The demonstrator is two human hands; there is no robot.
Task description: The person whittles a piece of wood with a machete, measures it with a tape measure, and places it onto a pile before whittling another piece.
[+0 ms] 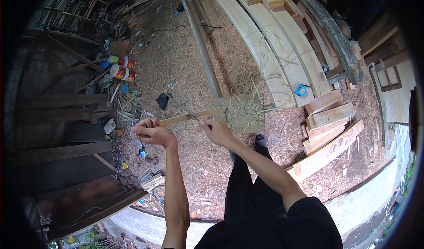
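Wooden strip: I hold it out in front of me at chest height, roughly level, above the sawdust floor.
Left hand: my fist is curled tight around the near left end of the strip.
Right hand: my fingers are wrapped around the handle of a knife, just below the strip's middle.
Knife: its thin dark blade slants up and to the left, crossing the strip; I cannot tell whether the edge bites into the wood.
Straw-like shavings: a loose pile on the floor beyond the strip's far end.
My shoe: on the sawdust, below my right hand.
Long planks: laid side by side, running away to the upper right.
Tape measure: blue, lying on one of those planks.
Short boards: stacked at the right, near the plank ends.
Paint cans: two, lying among scrap at the left.
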